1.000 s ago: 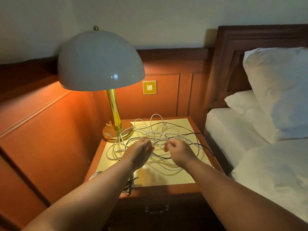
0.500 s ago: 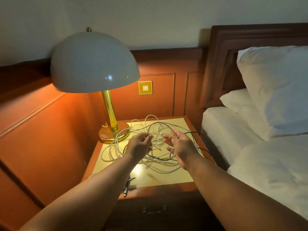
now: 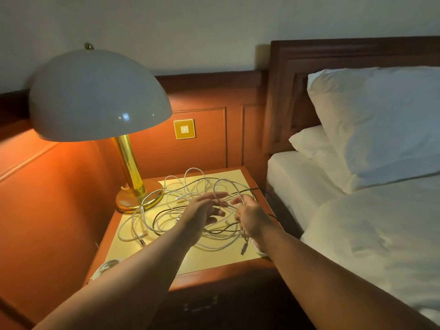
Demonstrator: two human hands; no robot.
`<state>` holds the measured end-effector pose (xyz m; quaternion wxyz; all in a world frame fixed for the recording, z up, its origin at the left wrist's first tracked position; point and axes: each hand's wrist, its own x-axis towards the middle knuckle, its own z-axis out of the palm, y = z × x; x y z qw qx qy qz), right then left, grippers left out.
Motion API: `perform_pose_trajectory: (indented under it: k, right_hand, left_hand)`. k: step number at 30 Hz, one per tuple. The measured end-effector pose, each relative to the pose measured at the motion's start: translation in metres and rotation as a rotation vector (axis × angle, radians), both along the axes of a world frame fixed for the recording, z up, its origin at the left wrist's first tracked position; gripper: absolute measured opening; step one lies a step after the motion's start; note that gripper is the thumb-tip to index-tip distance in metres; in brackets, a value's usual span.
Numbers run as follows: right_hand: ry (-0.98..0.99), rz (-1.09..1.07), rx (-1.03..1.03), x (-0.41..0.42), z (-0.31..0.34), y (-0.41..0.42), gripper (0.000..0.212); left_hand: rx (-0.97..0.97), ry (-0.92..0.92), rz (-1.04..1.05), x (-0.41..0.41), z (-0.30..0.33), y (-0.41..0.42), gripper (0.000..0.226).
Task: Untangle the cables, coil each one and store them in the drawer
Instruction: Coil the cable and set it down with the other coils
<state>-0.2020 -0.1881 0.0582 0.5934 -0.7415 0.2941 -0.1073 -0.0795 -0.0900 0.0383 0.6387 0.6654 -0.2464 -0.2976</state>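
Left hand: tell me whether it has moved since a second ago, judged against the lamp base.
Yes. The left hand has lifted off the cables and opened, shifting right, away from the lamp base.

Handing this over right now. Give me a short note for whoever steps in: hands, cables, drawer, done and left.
Left hand: open, fingers spread over the tangle, gripping nothing.
Right hand: closed on a white cable, loop raised.
White and black cables lie tangled on the nightstand beside the lamp. One coiled bundle sits at the front left corner.
Drawer is shut.
Left: untangle, coil the rest, open the drawer, store all.
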Motion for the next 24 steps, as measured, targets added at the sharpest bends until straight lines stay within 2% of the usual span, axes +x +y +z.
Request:
perform_pose_trajectory:
  k: [2,5,7,10,13,16,19,21,24]
  right_hand:
    - [0.007,-0.008,-0.126,-0.008,0.002,-0.008,0.031]
    - [0.196,0.071,-0.443,-0.019,0.002,-0.017,0.049]
    - [0.274,0.114,-0.611,-0.028,0.002,-0.020,0.044]
    - [0.162,0.102,-0.736,-0.040,0.001,-0.030,0.027]
    - [0.025,0.048,-0.773,-0.044,-0.004,-0.044,0.029]
    - [-0.046,0.058,-0.504,-0.043,-0.011,-0.057,0.038]
    - [-0.190,0.024,-0.107,-0.043,-0.011,-0.064,0.031]
    - [-0.336,-0.092,0.085,-0.038,-0.008,-0.066,0.038]
    - [-0.530,-0.337,0.516,-0.026,-0.005,-0.070,0.038]
  left_hand:
    - [0.039,0.000,0.008,0.000,-0.007,-0.007,0.038]
    - [0.209,-0.263,-0.071,-0.010,-0.018,-0.027,0.052]
    - [0.240,-0.381,-0.140,-0.018,-0.022,-0.042,0.058]
    - [0.183,-0.349,-0.209,-0.025,-0.029,-0.065,0.059]
    - [0.241,-0.508,-0.209,-0.025,-0.047,-0.085,0.049]
    - [0.432,-0.722,-0.238,-0.023,-0.062,-0.098,0.049]
    - [0.529,-0.783,-0.237,-0.019,-0.069,-0.104,0.050]
    - [0.523,-0.767,-0.179,-0.016,-0.073,-0.105,0.043]
    - [0.565,-0.840,-0.121,-0.010,-0.081,-0.106,0.036]
